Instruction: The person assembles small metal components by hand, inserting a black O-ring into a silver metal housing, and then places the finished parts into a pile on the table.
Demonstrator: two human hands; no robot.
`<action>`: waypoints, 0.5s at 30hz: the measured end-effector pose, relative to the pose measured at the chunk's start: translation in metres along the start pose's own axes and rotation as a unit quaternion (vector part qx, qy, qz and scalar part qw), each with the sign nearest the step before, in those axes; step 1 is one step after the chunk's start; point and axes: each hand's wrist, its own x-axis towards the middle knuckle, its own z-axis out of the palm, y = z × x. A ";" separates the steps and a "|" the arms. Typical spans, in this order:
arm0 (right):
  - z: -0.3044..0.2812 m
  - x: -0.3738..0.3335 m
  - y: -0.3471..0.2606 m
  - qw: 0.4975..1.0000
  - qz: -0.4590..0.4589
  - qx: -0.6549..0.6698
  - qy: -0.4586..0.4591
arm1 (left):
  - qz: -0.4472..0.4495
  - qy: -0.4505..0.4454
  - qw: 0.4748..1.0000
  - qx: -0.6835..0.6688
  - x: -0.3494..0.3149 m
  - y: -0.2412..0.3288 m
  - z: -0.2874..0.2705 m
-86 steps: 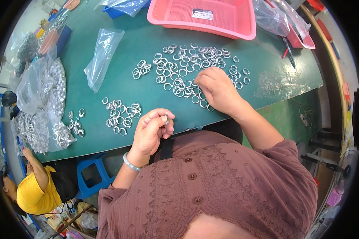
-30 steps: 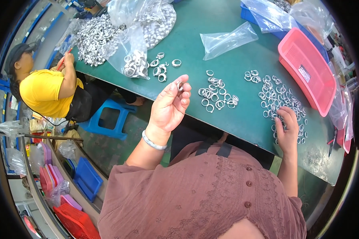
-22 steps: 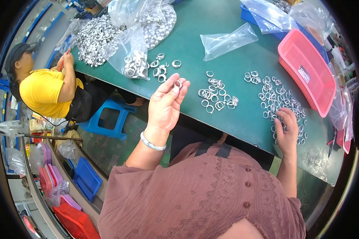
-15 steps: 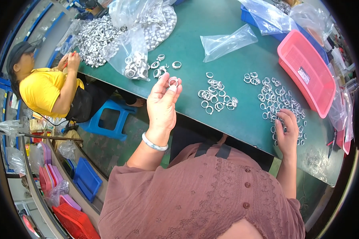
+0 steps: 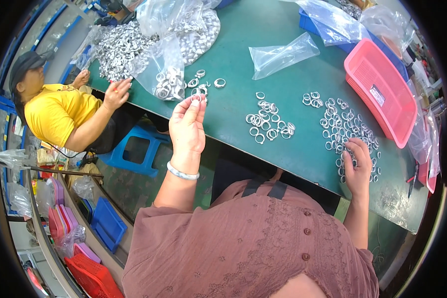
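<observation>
My left hand (image 5: 188,126), with a pale bangle (image 5: 183,172) on its wrist, pinches a silver metal ring (image 5: 196,97) between thumb and fingers above the table's near edge. Just beyond it lie a few loose rings (image 5: 219,83) and a clear plastic bag (image 5: 169,82) of metal rings. My right hand (image 5: 358,166) rests at the near side of a wide spread of silver rings (image 5: 340,129); its fingers are bent over some of them, and whether it holds one is hidden. Between the hands sits a smaller cluster of rings (image 5: 270,119).
A pink basket (image 5: 407,107) stands at the right, beside a blue tray (image 5: 308,24). A flat clear bag (image 5: 285,54) lies on the green table (image 5: 238,35). Far left, a heap of metal parts (image 5: 121,49) lies near a co-worker in yellow (image 5: 59,116) and a blue stool (image 5: 134,149).
My left hand has moved left and slightly nearer me with the ring. The right hand has hardly moved. The co-worker's hands have parted, one coming nearer.
</observation>
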 end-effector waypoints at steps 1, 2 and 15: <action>0.000 0.000 0.000 1.000 0.004 0.003 0.001 | -0.003 0.000 1.000 -0.005 0.001 0.001 -0.001; 0.000 0.000 0.000 1.000 0.004 0.003 0.001 | -0.006 0.000 1.000 -0.009 0.001 0.001 -0.002; 0.000 -0.002 0.001 1.000 0.000 0.002 0.003 | -0.023 0.055 0.994 0.088 0.013 -0.001 -0.031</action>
